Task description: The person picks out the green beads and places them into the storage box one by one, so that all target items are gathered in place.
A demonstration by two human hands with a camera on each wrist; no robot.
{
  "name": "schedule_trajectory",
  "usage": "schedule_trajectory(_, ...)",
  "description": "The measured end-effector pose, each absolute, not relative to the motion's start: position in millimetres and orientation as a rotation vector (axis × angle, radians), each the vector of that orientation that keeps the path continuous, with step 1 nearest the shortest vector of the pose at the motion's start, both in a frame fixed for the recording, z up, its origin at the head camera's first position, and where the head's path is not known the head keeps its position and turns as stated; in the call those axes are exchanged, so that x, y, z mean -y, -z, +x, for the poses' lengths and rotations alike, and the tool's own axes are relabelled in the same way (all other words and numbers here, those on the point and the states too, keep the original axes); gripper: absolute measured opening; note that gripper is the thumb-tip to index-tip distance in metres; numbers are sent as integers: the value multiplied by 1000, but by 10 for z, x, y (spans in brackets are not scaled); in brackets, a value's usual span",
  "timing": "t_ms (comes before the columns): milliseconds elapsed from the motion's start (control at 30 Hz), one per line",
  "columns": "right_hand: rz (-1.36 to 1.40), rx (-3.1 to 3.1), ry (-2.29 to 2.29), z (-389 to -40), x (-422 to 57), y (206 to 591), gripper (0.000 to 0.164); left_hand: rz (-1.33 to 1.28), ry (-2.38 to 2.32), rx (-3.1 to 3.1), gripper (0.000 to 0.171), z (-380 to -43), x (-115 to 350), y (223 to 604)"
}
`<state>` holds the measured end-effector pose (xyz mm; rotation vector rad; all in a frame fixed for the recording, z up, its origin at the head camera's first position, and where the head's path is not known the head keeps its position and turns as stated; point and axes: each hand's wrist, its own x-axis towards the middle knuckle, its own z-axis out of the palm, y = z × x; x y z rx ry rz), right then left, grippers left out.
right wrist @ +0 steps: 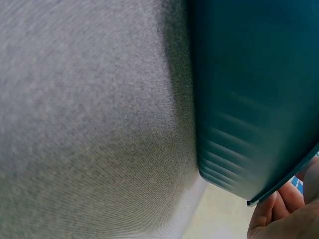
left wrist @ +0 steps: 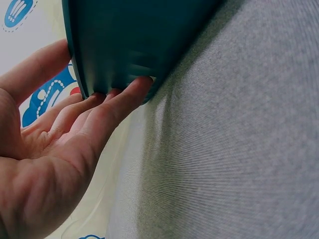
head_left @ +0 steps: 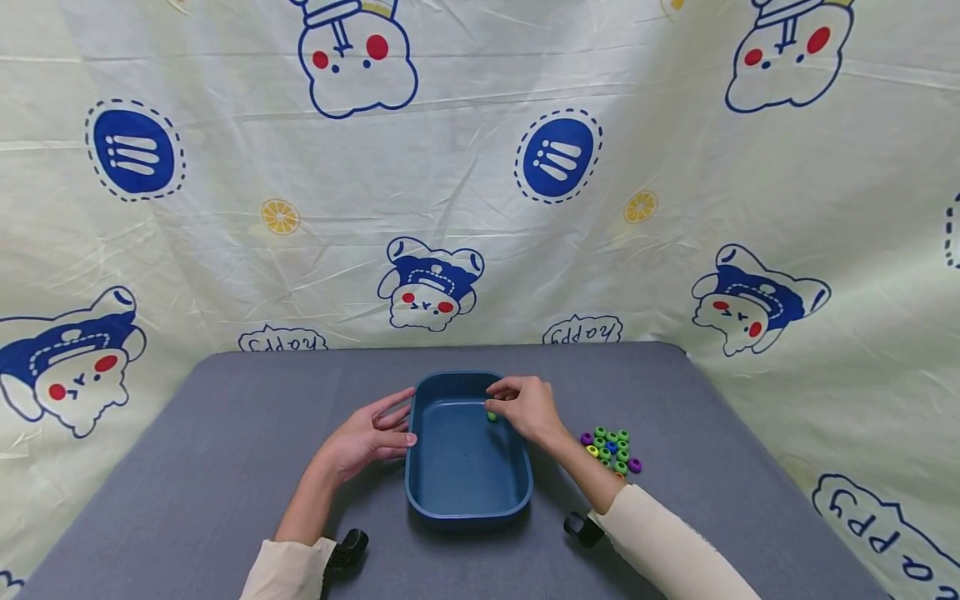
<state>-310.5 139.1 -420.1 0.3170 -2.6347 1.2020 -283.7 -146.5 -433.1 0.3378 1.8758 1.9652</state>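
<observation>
A blue rectangular tray (head_left: 468, 510) stands on the table, its long sides running away from me. My left hand (head_left: 367, 440) rests on its left side, thumb on the rim. In the left wrist view, the extended fingers (left wrist: 119, 107) touch the outer wall. Over the far right corner of the tray is my right hand (head_left: 527, 408), thumb and index finger spaced apart. A green bead (head_left: 492, 416) shows just below that thumb, inside the tray's outline. In the right wrist view the right hand (right wrist: 289, 214) is partly seen beyond the rim, and no bead is visible there.
Right of the tray, by the right forearm, lies a cluster of beads (head_left: 611, 447), mostly green, with purple, yellow, blue and orange ones. A grey cloth covers the table (head_left: 262, 433). Behind it hangs a pale printed curtain (head_left: 480, 183).
</observation>
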Motion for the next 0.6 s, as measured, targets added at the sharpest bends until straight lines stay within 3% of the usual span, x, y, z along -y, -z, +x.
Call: schedule_trajectory(600,302,2649,-1219,-3095,-1396,4173,17,329,-1958,-1891,78,-2844,1471,4341)
